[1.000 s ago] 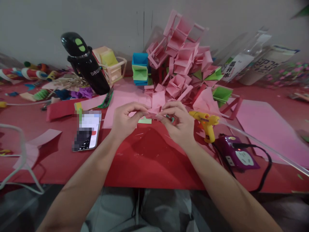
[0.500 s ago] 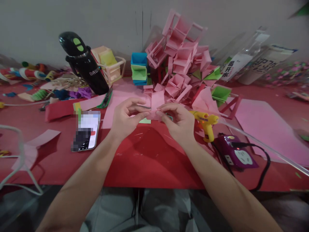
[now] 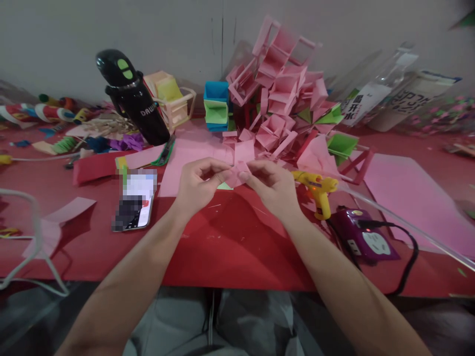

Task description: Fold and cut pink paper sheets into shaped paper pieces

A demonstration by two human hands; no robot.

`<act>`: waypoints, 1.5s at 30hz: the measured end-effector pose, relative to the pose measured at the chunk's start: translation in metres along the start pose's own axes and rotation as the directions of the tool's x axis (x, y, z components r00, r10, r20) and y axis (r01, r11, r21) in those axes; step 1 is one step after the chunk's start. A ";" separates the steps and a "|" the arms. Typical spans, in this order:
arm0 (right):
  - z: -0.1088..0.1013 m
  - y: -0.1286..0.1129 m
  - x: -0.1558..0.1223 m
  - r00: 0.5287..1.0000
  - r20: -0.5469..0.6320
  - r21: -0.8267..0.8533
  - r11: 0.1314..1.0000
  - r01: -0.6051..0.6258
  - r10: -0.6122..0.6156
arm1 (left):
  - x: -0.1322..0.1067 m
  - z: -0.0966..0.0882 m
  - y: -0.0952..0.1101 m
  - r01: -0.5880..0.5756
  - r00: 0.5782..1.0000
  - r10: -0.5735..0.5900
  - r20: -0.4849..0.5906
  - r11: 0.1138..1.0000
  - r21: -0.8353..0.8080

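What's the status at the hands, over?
Left hand and right hand pinching small pink paper piece. Piece between fingertips. Yellow glue gun close beside right hand.

The paper (image 3: 235, 179) between left hand (image 3: 198, 184) and right hand (image 3: 275, 187) looks dull. Right of them, the glue gun (image 3: 319, 190) looks plastic; left, the bottle (image 3: 139, 111) looks shiny.

Pink paper piece (image 3: 236, 174) got tipped around, looked thin and almost edge-on 0.5 s back, then showed way broader face, with thumb of right hand (image 3: 275, 189) over it.
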State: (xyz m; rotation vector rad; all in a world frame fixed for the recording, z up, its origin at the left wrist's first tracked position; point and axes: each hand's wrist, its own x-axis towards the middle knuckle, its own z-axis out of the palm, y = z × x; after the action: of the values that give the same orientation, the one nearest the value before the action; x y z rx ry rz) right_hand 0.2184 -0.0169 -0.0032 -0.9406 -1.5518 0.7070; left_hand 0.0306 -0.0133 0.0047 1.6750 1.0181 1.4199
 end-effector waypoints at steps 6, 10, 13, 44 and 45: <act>-0.005 0.000 0.003 0.994 0.110 -0.077 0.997 -0.007 0.016 | 0.002 0.001 -0.004 0.078 0.994 -0.078 0.078 0.997 -0.002; -0.007 -0.005 0.003 0.956 0.261 -0.080 0.990 -0.116 0.133 | 0.000 0.003 0.002 0.121 0.980 -0.131 0.148 0.990 0.073; -0.006 -0.006 0.002 0.949 0.253 -0.056 0.982 -0.180 0.189 | -0.001 0.005 0.004 0.106 0.988 -0.117 0.102 0.988 0.114; -0.007 0.025 0.059 0.918 0.194 -0.833 0.553 -0.032 0.346 | 0.019 -0.019 -0.020 0.459 0.867 -0.471 -0.164 0.882 -0.106; -0.005 0.026 0.062 0.917 0.193 -0.839 0.543 -0.029 0.348 | 0.019 -0.019 -0.019 0.458 0.872 -0.458 -0.171 0.888 -0.044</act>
State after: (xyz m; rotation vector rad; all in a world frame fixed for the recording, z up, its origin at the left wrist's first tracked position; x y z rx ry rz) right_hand 0.2255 0.0495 0.0067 -1.7969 -2.1802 0.2344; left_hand 0.0109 0.0127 -0.0007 1.2047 1.4047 1.2574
